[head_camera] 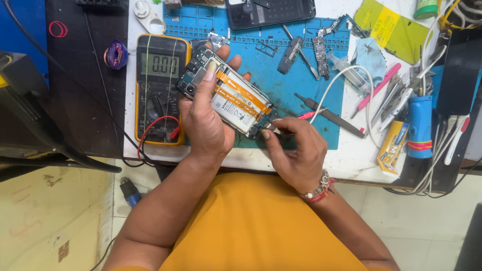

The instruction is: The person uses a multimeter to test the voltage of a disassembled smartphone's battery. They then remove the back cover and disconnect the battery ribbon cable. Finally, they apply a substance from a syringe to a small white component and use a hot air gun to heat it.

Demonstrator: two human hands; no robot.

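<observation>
Left hand [206, 125] grips opened phone [227, 95]; right hand [296, 150] holds tweezers [277, 129] at its lower end

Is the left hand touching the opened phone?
Touching. The head view shows the left hand cradling the opened phone: its forefinger lies across the phone's top face and other fingertips show behind its far edge, with no gap.
</observation>
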